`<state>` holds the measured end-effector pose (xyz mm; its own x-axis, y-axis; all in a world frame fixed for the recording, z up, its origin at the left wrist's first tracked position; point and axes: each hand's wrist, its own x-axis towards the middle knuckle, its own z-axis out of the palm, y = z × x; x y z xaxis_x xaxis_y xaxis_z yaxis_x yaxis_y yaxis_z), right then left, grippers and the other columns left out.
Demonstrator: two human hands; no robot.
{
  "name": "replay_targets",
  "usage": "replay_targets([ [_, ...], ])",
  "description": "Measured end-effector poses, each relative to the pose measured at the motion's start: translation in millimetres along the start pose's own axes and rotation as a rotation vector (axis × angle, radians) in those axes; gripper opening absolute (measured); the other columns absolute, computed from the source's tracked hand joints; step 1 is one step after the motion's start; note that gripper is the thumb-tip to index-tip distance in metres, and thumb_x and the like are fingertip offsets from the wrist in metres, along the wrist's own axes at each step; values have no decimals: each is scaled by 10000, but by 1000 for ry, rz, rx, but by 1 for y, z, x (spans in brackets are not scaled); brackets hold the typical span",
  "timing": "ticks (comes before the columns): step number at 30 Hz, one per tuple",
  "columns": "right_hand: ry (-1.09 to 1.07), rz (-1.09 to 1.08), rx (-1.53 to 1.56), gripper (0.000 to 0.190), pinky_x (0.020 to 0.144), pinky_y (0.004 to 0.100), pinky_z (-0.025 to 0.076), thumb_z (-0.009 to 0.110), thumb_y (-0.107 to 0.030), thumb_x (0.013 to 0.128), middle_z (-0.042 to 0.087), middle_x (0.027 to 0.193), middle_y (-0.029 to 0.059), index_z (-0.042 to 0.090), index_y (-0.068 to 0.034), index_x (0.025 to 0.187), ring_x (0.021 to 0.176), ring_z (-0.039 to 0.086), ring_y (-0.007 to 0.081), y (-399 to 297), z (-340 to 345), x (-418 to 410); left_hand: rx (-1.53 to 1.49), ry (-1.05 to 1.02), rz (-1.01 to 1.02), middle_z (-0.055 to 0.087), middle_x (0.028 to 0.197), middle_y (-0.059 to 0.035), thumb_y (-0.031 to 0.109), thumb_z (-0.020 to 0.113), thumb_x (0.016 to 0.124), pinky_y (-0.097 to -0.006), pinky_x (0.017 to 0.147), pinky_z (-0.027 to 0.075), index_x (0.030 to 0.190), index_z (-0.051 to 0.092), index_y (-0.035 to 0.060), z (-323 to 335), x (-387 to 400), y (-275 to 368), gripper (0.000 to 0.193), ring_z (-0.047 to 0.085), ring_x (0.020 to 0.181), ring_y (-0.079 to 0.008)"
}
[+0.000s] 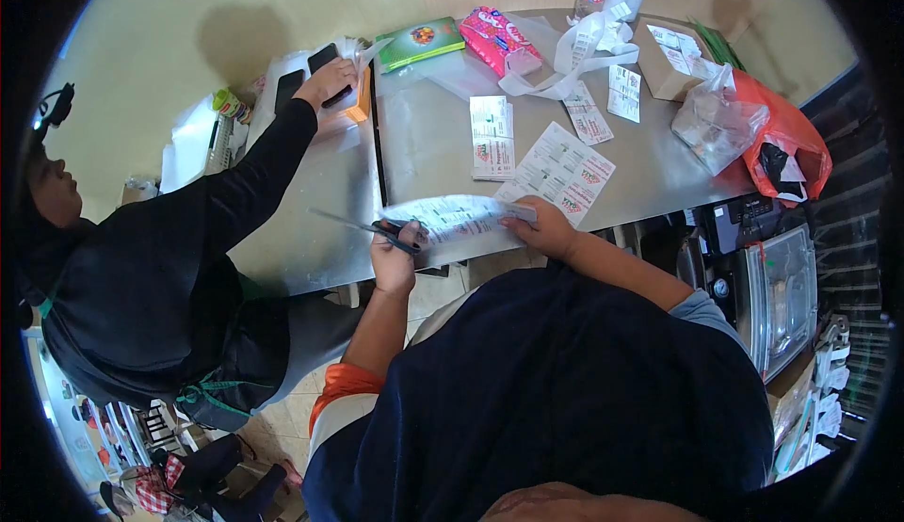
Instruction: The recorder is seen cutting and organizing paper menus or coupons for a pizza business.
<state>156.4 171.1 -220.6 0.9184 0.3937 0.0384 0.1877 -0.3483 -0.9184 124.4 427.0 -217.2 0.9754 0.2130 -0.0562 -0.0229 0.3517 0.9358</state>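
Observation:
My left hand (393, 262) grips a pair of scissors (395, 237) with dark handles. Their blades point up and to the left, out over the table. Between my hands stretches a bowed printed label sheet (459, 217), whose right end is pinched in my right hand (547, 231). The sheet's left end lies close to the scissor handles; whether my left fingers also touch it, I cannot tell. Just beyond, a flat printed sheet (565, 169) rests on the steel table (424, 134). Beside it is a stack of cut labels (492, 137).
At left, a co-worker's hand (328, 83) rests on a phone (326, 63). Farther back lie a green box (421, 43), a pink pack (498, 38) and curled paper strips (565, 74). A cardboard box (664, 63) and a red plastic bag (794, 126) occupy the right end.

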Motion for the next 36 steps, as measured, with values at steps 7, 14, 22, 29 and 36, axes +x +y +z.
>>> replay_targets([
  [7,98,-445,-412,161,773,369,426,648,-132,719,620,908,81,636,-57,862,852,541,284,12,-5,9,-84,69,74,581,857,-35,45,632,787,-254,699,437,908,549,29,0,10,-20,147,539,760,-117],
  [14,180,-460,-379,175,788,375,404,652,-159,715,611,904,74,635,-52,853,854,527,261,6,-8,12,-83,-28,165,562,862,-45,16,595,791,-279,742,432,915,529,23,0,11,-10,141,539,812,-134],
  [22,156,-310,-264,239,782,384,420,636,-202,747,607,910,98,625,-38,921,865,538,284,8,1,11,25,19,76,571,775,-40,-10,576,805,-250,653,441,890,513,35,12,12,-1,115,537,682,-118],
  [29,-86,288,301,344,738,305,467,579,-258,828,639,930,122,590,18,1032,838,606,189,2,-2,9,99,62,-144,573,767,0,12,598,786,-231,621,434,957,559,11,10,13,26,176,530,671,-93],
  [36,202,315,566,297,708,275,480,567,-172,845,634,917,110,571,61,1029,805,607,154,-41,-40,12,150,62,-161,514,766,-13,60,640,784,-220,605,414,850,509,22,11,-11,27,152,486,659,-93],
])
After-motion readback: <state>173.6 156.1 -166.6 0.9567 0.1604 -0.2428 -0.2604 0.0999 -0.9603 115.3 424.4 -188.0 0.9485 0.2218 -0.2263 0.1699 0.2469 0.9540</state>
